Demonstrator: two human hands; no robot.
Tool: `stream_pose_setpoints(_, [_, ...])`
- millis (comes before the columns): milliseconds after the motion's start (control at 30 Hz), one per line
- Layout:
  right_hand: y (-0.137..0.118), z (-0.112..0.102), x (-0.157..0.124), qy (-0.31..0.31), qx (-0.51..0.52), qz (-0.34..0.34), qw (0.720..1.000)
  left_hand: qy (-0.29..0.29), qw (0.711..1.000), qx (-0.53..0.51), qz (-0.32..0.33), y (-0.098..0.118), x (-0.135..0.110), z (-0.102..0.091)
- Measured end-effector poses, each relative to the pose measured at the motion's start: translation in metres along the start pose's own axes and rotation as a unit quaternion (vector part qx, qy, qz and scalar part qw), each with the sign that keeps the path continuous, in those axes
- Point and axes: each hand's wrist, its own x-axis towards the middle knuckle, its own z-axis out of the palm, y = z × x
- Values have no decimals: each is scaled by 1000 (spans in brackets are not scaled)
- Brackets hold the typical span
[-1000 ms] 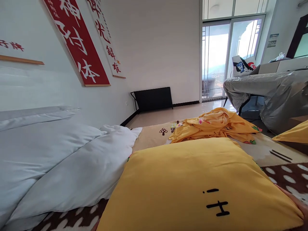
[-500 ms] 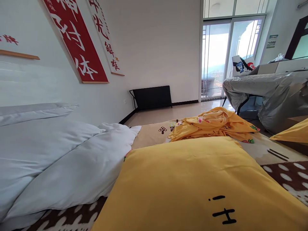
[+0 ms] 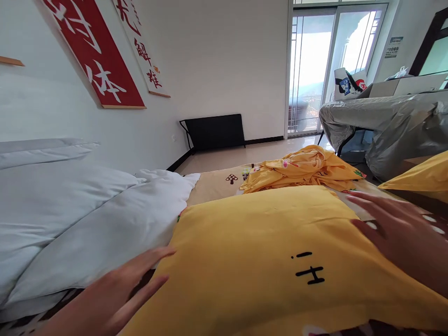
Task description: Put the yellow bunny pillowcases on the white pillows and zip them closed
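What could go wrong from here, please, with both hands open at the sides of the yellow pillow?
1. The left hand and right hand are open, not gripping, so the yellow pillow might slip if lifted.
2. Its left edge lies by the white duvet, which a sideways shove could rumple.
3. The crumpled yellow cloth lies just beyond; a forward push may catch it.

A large yellow pillow (image 3: 266, 252) lies on a bed. The left hand (image 3: 115, 291), fingers spread, rests at its left edge; the right hand (image 3: 402, 233) lies flat on its right edge. A white pillow (image 3: 87, 224) lies left, crumpled yellow fabric (image 3: 304, 170) beyond.
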Motion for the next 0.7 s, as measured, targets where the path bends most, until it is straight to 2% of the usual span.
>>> stream_pose_setpoints(33, [-19, 9, 22, -37, 14, -59, 997, -64, 997, 19, 31, 22, 19, -5])
stream_pose_setpoints(100, [-58, 32, 65, -100, 30, -120, 987, -158, 983, 53, 79, 69, 71, -6])
stream_pose_setpoints(133, [-75, 45, 83, -128, 36, -133, 982, -173, 979, 64, 88, 89, 99, -1])
stream_pose_setpoints(200, [-97, 73, 107, -172, 47, -117, 977, -152, 984, 40, 88, 118, 146, 19])
stream_pose_setpoints(267, [-98, 101, 112, -216, 63, -63, 972, -134, 988, 19, 80, 126, 173, 49])
stream_pose_setpoints(333, [-81, 126, 103, -245, 75, -10, 967, -133, 989, -7, 70, 115, 179, 80])
stream_pose_setpoints(433, [-36, 151, 75, -244, 73, 52, 966, -141, 988, -48, 49, 76, 171, 112])
stream_pose_setpoints(567, [31, 171, 35, -224, 83, 124, 963, -153, 986, -60, -15, 19, 169, 122])
stream_pose_setpoints(633, [57, 178, 14, -221, 91, 137, 961, -156, 985, -49, -52, 1, 169, 122])
stream_pose_setpoints(700, [75, 182, -6, -215, 87, 154, 961, -157, 984, -32, -74, -7, 167, 123])
